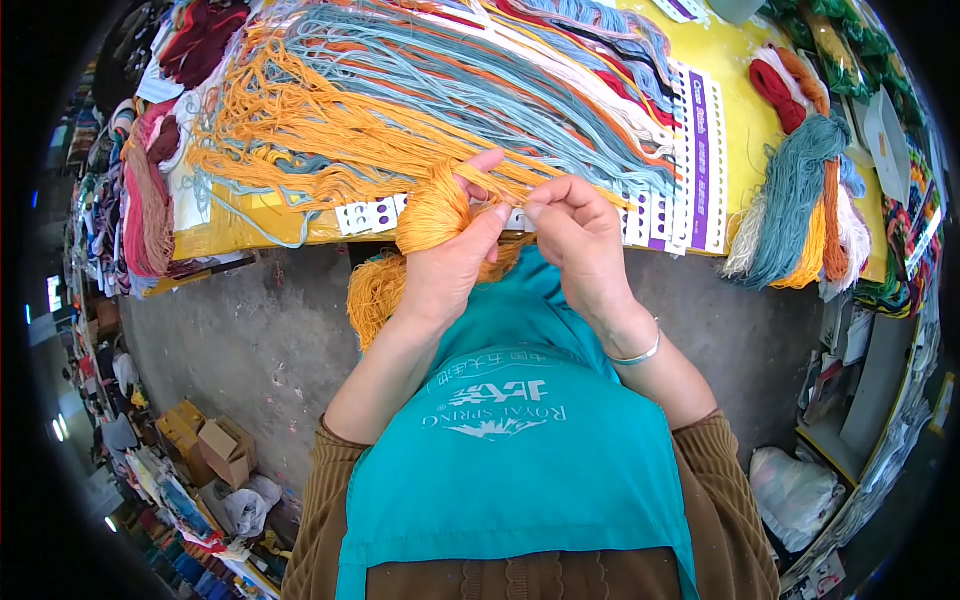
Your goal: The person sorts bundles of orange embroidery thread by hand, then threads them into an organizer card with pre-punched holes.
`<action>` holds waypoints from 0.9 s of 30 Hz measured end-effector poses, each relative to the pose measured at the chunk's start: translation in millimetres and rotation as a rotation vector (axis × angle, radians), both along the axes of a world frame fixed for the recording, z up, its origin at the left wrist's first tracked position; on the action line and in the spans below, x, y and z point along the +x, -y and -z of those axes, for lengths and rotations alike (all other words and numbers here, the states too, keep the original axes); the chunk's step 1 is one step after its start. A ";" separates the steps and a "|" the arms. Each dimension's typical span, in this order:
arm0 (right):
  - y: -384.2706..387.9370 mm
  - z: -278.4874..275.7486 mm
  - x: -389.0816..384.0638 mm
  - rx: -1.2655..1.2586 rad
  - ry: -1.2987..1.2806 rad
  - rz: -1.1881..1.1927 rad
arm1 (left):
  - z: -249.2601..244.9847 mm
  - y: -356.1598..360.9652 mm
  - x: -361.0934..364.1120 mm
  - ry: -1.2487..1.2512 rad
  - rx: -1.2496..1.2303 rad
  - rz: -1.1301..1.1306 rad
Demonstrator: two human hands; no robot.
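A thick loop of orange thread (433,215) lies in my left hand (455,262), whose fingers and thumb are wrapped round it above the table's front edge. Close beside it, my right hand (582,235) pinches orange strands between thumb and forefinger. Below my left hand hangs a loose orange bundle (376,300), partly hidden by my wrist. Long orange strands (320,125) spread over the table to the left, beside light blue, teal, white and red threads (520,85).
White cards with punched holes and purple print (703,160) lie on the yellow table (738,60). Teal, white and orange skeins (800,205) hang at its right edge, pink and brown ones (147,200) at the left. Cardboard boxes (226,450) stand on the floor, lower left.
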State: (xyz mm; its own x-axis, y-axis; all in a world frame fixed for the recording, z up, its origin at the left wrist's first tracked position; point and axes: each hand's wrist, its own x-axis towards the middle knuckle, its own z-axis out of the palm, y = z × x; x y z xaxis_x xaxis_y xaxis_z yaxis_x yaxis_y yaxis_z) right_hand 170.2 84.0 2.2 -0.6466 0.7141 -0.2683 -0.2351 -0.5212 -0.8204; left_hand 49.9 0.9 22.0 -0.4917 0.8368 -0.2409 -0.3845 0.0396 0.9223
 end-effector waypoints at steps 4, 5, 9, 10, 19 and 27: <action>-0.4 0.0 0.2 -0.007 -0.018 0.001 | 0.8 -0.4 -0.8 0.024 -0.002 0.016; -0.6 -0.1 0.3 -0.007 -0.016 0.002 | 0.6 -0.6 -1.0 0.029 -0.003 0.017; -0.6 0.9 -0.5 -0.012 -0.018 0.024 | 0.7 -1.2 -1.7 0.051 0.000 0.013; -0.7 1.6 -0.7 -0.015 -0.021 0.034 | 0.9 -1.3 -1.7 0.058 0.001 0.010; -6.7 3.9 3.8 -0.110 -0.041 -0.052 | 0.6 -0.5 -2.3 0.175 0.010 0.000; -6.3 -4.9 2.8 0.065 0.090 -0.148 | 2.0 -0.6 -4.3 0.188 0.013 0.011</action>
